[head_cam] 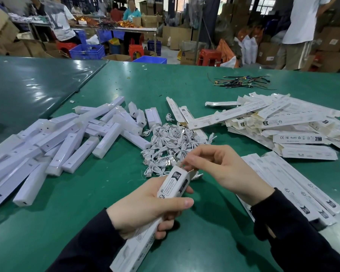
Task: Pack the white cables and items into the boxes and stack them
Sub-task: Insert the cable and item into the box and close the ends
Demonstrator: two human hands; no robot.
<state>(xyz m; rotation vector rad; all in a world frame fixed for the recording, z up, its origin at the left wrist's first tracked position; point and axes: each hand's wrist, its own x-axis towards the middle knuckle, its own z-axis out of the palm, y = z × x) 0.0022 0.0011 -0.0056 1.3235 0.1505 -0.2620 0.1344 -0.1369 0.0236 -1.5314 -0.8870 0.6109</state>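
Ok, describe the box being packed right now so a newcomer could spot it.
On the green table, look nearest the camera, below the pile of white cables. The left hand grips one long white box, tilted, its top flap open; other boxes lie flat.

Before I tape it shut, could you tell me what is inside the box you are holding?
The box is open on top; right hand fingers reach into it. Its contents are hidden by the walls.

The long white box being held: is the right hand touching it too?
Touching. The head view shows the right hand with fingertips on the open end flap of the box, which the left hand grips.
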